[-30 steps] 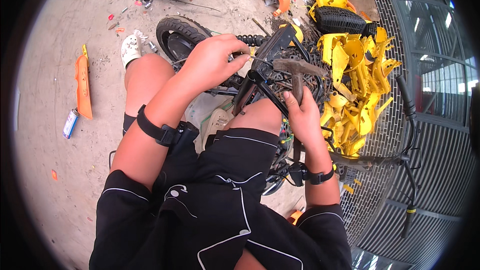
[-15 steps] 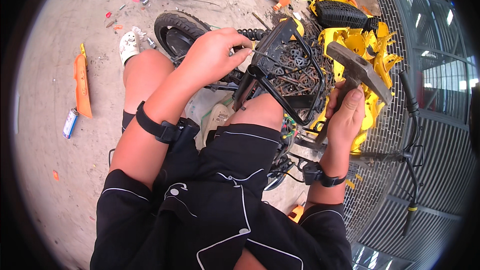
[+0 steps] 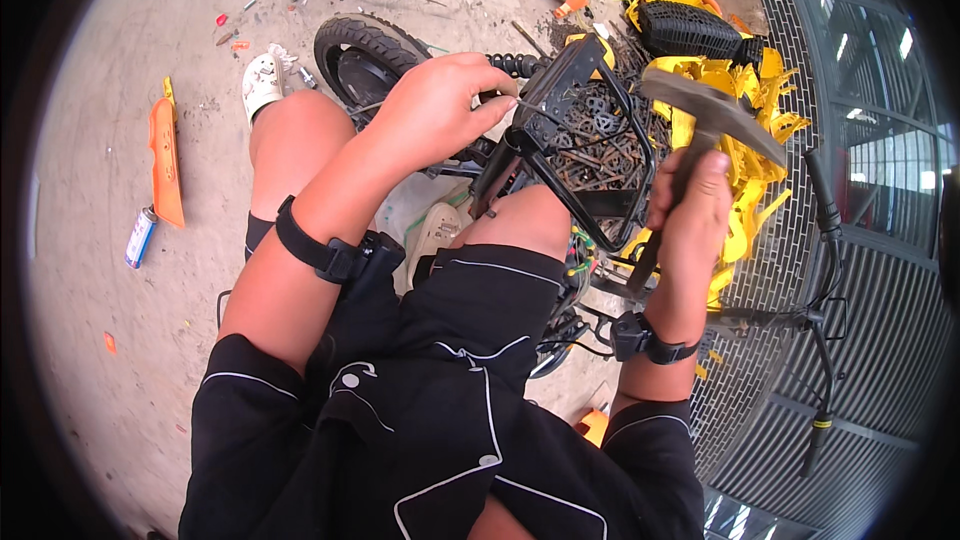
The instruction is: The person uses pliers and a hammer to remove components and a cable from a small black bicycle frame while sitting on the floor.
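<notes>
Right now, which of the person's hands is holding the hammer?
The right hand, gripping the hammer by its handle below the metal head; the left hand pinches a thin rod instead.

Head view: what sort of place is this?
Probably a vehicle repair or dismantling workshop: a heap of yellow panels, a pile of dark metal parts, and a hammer in the right hand.

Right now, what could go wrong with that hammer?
The hammer, held up in the right hand, might miss the thin rod and hit the bare left hand holding it. The bare knee looks close to the black frame, so a stray swing could hurt it too.
</notes>
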A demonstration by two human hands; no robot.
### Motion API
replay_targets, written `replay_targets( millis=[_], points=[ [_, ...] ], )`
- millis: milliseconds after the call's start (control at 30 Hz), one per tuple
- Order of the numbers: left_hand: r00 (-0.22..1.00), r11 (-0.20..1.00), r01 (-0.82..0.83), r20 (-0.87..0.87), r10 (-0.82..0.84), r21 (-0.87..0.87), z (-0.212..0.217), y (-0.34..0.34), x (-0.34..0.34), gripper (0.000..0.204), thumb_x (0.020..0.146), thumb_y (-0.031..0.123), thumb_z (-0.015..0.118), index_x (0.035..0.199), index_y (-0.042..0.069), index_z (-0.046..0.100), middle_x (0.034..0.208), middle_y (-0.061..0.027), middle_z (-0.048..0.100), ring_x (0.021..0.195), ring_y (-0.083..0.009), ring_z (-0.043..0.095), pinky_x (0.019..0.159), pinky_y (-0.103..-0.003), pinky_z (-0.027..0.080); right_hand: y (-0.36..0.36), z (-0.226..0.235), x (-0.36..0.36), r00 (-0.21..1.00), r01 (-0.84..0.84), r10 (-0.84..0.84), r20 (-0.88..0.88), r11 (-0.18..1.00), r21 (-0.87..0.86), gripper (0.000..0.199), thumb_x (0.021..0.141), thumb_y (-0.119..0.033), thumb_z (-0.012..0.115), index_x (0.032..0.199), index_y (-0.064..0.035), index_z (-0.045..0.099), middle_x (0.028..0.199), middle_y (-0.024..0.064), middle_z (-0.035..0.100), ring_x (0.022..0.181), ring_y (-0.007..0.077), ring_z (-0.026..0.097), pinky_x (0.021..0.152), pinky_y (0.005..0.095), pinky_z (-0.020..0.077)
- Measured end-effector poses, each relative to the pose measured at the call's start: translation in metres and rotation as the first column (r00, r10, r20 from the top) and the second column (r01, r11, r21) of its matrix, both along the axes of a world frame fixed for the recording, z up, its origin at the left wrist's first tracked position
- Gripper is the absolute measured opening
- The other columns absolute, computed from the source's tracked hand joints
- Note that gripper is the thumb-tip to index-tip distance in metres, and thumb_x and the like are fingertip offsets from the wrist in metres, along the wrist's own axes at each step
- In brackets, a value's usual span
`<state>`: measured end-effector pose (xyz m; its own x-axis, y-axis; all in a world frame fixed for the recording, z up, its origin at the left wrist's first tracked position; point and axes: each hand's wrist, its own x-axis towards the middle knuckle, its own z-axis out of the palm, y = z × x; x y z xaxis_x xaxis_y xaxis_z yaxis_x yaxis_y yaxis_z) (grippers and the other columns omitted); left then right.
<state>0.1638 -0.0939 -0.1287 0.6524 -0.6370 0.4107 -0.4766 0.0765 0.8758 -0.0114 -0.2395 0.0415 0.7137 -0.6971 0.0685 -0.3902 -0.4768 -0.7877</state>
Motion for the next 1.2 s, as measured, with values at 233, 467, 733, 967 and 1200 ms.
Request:
replay_targets(
  millis=[233, 467, 733, 967, 1200],
  points=[
    [0.999, 0.999, 0.033, 0.033, -0.032, -0.006, 0.003, -0.004, -0.005, 0.015, 0.088, 0.014, 0.074, 0.100, 0.006, 0.075, 0.088, -0.0103, 0.066, 0.080, -0.0276, 0.064, 0.070, -0.037, 0.052, -0.028, -0.069, -0.022, 0.925, -0.231, 0.095, -0.369, 0.910, -0.344, 0.043, 0.110, -0.036, 0.045, 0.091, 0.0008, 0.055, 0.067, 0.0212, 0.058, 0.061, 0.0428, 0.059, 0.061, 0.0462, 0.0472],
    [1.000, 1.000, 0.020, -0.017, -0.020, 0.015, 0.002, 0.003, -0.003, 0.016, 0.089, 0.015, 0.074, 0.102, 0.005, 0.074, 0.086, -0.0093, 0.065, 0.076, -0.0235, 0.062, 0.068, -0.035, 0.051, -0.011, -0.053, 0.000, 0.890, -0.227, 0.078, -0.449, 0.930, -0.288, 0.046, 0.109, -0.039, 0.046, 0.091, 0.0015, 0.056, 0.072, 0.0275, 0.061, 0.073, 0.0512, 0.062, 0.063, 0.0511, 0.0478],
    [0.998, 1.000, 0.015, -0.059, -0.014, 0.020, 0.005, 0.017, 0.004, 0.017, 0.089, 0.014, 0.073, 0.102, 0.003, 0.073, 0.084, -0.0109, 0.064, 0.071, -0.0219, 0.060, 0.067, -0.034, 0.050, -0.012, -0.052, -0.007, 0.902, -0.230, 0.120, -0.414, 0.947, -0.226, 0.044, 0.108, -0.040, 0.049, 0.098, 0.0013, 0.061, 0.075, 0.0237, 0.065, 0.071, 0.0421, 0.067, 0.066, 0.0451, 0.0513],
    [0.990, 0.998, 0.036, -0.135, -0.029, 0.053, 0.014, 0.017, 0.002, 0.015, 0.090, 0.011, 0.073, 0.101, 0.002, 0.073, 0.084, -0.0086, 0.064, 0.071, -0.0188, 0.059, 0.066, -0.031, 0.049, -0.027, -0.014, -0.014, 0.981, -0.079, 0.069, -0.179, 0.996, -0.048, 0.045, 0.109, -0.038, 0.050, 0.088, -0.0011, 0.063, 0.065, 0.0006, 0.055, 0.059, 0.0092, 0.050, 0.055, 0.0276, 0.0415],
    [0.994, 0.999, 0.030, -0.106, -0.027, 0.029, 0.009, 0.015, 0.000, 0.013, 0.090, 0.009, 0.073, 0.102, 0.003, 0.074, 0.084, -0.0074, 0.063, 0.071, -0.0171, 0.059, 0.066, -0.030, 0.048, -0.005, -0.005, -0.019, 0.995, -0.098, 0.087, -0.051, 0.958, -0.271, 0.049, 0.110, -0.045, 0.042, 0.093, -0.0022, 0.059, 0.065, 0.0063, 0.054, 0.057, 0.0158, 0.053, 0.053, 0.0315, 0.0417]
  ],
)
